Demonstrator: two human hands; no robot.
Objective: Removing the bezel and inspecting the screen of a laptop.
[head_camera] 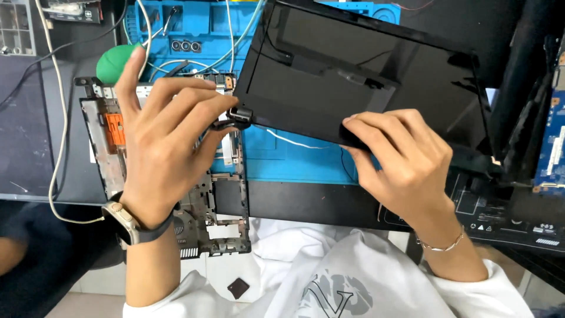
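A black laptop screen lid (353,76) is held tilted above the blue work mat (294,159). My left hand (162,141) pinches the hinge (240,115) at the lid's lower left corner with thumb and fingers. My right hand (406,159) grips the lid's lower edge near the middle, fingers curled over it. Below my left hand lies the stripped laptop base frame (212,200), open side up, with an orange part (116,128) inside. A watch sits on my left wrist, a thin bracelet on my right.
A green round object (112,62) and white cables (56,118) lie at the back left. Blue circuit boards (553,141) and black laptop parts (506,212) stand at the right. A small black square piece (238,288) lies below the table edge.
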